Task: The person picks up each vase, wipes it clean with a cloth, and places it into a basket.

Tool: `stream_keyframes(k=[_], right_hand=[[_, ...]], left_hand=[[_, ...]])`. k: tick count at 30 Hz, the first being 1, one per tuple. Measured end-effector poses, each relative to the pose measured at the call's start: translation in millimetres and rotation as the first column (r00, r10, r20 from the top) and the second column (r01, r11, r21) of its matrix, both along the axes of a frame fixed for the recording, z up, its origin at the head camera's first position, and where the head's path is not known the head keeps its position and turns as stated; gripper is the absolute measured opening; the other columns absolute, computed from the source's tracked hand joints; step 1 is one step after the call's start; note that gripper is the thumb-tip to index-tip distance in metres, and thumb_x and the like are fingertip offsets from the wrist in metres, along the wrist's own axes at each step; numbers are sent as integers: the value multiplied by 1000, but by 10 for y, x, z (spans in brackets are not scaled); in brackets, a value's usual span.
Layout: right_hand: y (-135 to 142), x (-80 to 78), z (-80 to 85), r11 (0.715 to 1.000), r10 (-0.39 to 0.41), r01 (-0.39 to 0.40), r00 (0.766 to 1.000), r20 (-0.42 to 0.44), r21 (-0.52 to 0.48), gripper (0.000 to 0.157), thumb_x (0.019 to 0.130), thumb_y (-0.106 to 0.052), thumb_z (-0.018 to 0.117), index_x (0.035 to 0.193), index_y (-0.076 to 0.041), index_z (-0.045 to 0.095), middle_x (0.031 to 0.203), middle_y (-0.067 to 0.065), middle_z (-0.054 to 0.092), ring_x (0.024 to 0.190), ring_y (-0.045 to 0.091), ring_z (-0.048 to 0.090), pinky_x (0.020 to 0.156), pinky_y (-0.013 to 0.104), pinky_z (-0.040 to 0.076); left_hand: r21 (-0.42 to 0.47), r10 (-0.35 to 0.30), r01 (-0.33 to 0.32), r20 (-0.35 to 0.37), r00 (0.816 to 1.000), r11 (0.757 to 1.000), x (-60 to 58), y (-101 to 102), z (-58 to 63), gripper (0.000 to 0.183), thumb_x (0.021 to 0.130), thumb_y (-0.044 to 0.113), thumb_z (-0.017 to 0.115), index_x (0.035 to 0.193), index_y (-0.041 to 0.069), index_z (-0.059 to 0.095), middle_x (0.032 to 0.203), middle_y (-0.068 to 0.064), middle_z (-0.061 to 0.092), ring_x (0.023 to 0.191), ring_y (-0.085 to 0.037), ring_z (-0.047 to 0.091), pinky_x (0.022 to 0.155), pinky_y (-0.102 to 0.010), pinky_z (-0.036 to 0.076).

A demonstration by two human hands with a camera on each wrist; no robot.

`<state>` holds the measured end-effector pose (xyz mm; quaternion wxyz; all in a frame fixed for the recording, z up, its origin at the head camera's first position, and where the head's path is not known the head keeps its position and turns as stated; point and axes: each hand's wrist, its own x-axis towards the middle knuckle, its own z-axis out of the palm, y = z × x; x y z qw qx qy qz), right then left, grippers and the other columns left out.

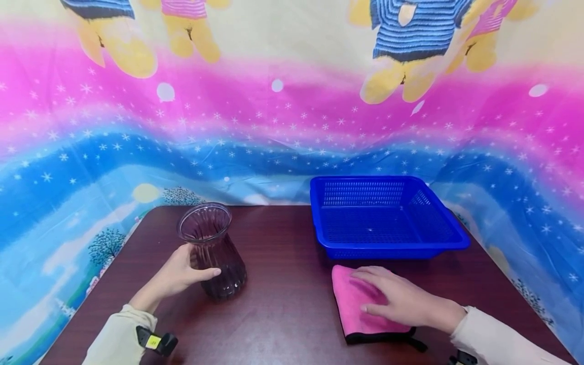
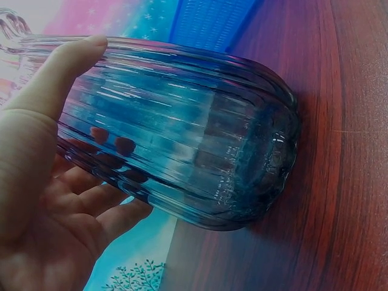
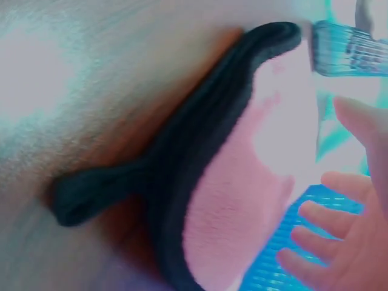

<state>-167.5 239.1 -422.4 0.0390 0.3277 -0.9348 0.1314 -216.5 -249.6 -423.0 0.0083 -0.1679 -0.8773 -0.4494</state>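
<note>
A ribbed, dark-tinted glass vase [image 1: 223,268] with a flared rim is at the left of the table, its base at the tabletop. My left hand [image 1: 180,274] grips its side below the neck, thumb across the near face; in the left wrist view the fingers [image 2: 124,218] curl round behind the glass. A folded pink cloth [image 1: 349,309] with black edging and a small black loop lies toward the right. Over it hovers my right hand [image 1: 401,296], fingers loosely extended; the right wrist view shows a gap between fingertips [image 3: 330,221] and cloth.
A blue plastic basket [image 1: 392,253] with perforated walls stands at the back right, just behind the pink cloth. The dark wooden table [image 1: 278,243] reaches back to a printed fabric backdrop [image 1: 274,116].
</note>
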Motion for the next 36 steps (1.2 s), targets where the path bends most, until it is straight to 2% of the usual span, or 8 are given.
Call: stream_keyframes(k=[3, 7, 11, 14, 19, 24, 30, 36], right_hand=[[-18, -6, 91, 998, -36, 31, 996, -83, -59, 47, 86, -38, 71, 127, -18, 60, 126, -7, 62, 120, 16, 58, 97, 43, 50], [-12, -22, 196, 989, -81, 57, 981, -176, -136, 37, 84, -28, 75, 119, -23, 65, 117, -14, 66, 112, 10, 62, 92, 37, 53], [45, -62, 283, 979, -116, 66, 960, -255, -195, 34, 82, -22, 77, 114, -25, 67, 113, -13, 67, 108, 10, 63, 91, 24, 49], [94, -103, 342, 970, -147, 83, 948, -281, -226, 33, 83, -20, 76, 114, -24, 67, 113, -9, 68, 108, 13, 62, 91, 24, 48], [194, -203, 376, 963, -202, 142, 942, -267, -229, 30, 87, -24, 72, 117, -23, 66, 118, -2, 67, 114, 18, 58, 88, 43, 50], [317, -338, 321, 958, -223, 165, 943, -247, -236, 29, 89, -24, 69, 117, -17, 66, 119, 6, 66, 117, 27, 55, 94, 52, 43], [507, -464, 213, 944, -297, 254, 931, -211, -208, 31, 92, -32, 65, 118, -14, 65, 121, 12, 65, 117, 35, 53, 93, 58, 37], [681, -534, 122, 934, -350, 329, 922, -164, -141, 39, 95, -41, 59, 120, -12, 64, 121, 15, 66, 117, 38, 55, 93, 59, 36]], left_hand=[[10, -4, 4, 1, 1000, 1000, -1, 0, -5, 68, 79, 23, 80, 133, 0, 46, 124, -20, 63, 98, 7, 61, 85, -20, 54], [7, 1, -2, 6, 1000, 1000, 1, -1, -9, 67, 79, 23, 80, 132, 0, 47, 124, -20, 63, 98, 6, 61, 85, -20, 54], [-7, 13, -13, 5, 1000, 1000, 3, 0, -10, 67, 78, 24, 80, 132, -1, 47, 123, -20, 63, 98, 6, 61, 86, -21, 54], [-10, 16, -16, 1, 1000, 1000, 4, 0, -8, 68, 78, 24, 80, 132, 0, 47, 123, -19, 63, 99, 6, 61, 86, -21, 54], [-18, 19, -20, -6, 1000, 1000, 5, 0, -9, 68, 78, 25, 80, 132, 0, 47, 124, -19, 63, 99, 6, 61, 87, -22, 54], [-36, 29, -29, -12, 1000, 999, 10, -4, -11, 69, 79, 26, 80, 133, 0, 47, 124, -19, 63, 102, 2, 61, 87, -23, 54], [-48, 30, -30, -13, 999, 998, 8, -10, -17, 69, 79, 28, 79, 133, 0, 47, 125, -19, 63, 103, -3, 62, 87, -23, 54], [-41, 25, -26, -7, 1000, 999, 5, -7, -16, 69, 79, 27, 79, 134, 0, 46, 125, -19, 62, 102, 0, 61, 86, -22, 54]])
